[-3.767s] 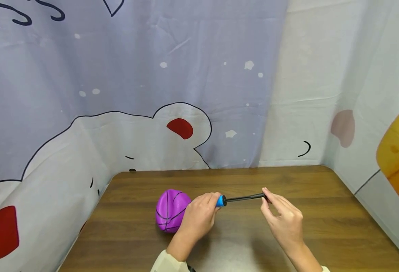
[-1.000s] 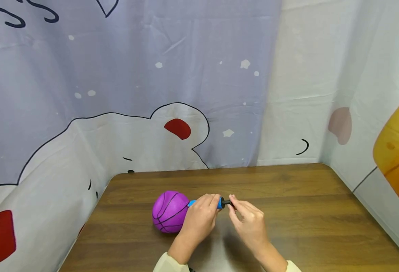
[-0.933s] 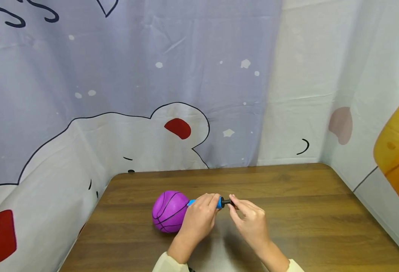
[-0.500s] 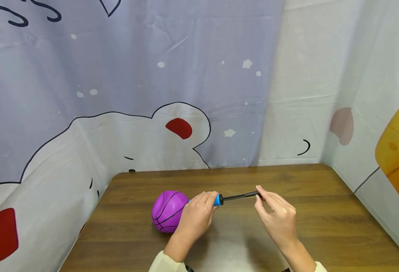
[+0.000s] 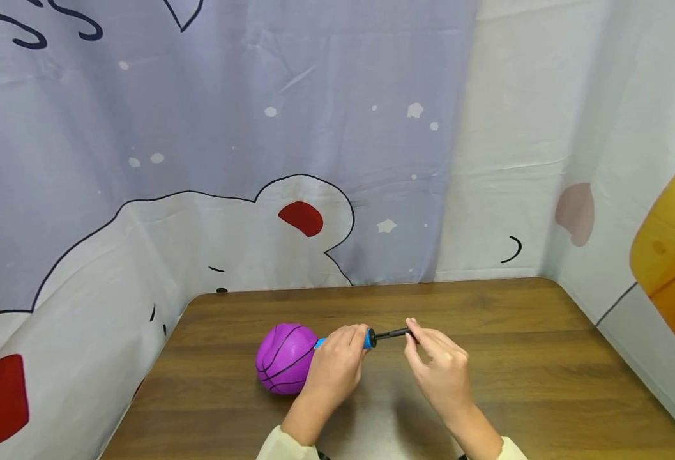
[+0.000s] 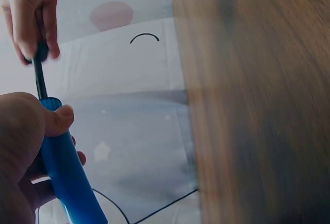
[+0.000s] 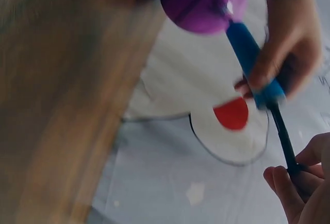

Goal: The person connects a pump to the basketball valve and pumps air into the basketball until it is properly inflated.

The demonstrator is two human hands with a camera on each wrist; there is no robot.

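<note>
A purple ball [image 5: 284,359] with black basketball lines rests on the table, left of both hands. My left hand [image 5: 335,364] grips the blue barrel of a hand pump [image 6: 72,175], its thumb lying along the barrel near the black collar. The pump's front end meets the ball's right side, as the right wrist view shows with the ball [image 7: 206,2] at the barrel's tip. My right hand [image 5: 442,370] pinches the handle at the end of the black pump rod [image 5: 391,334], which is partly drawn out. The handle is mostly hidden by the fingers.
The wooden table [image 5: 544,370] stretches away on both sides of the hands. A printed curtain [image 5: 394,160] hangs along its back edge and wraps round the left and right sides.
The right hand has gone in and out along the pump; since half a second ago it has moved left, shortening the visible rod. The ball, dented at first, is now rounder.
</note>
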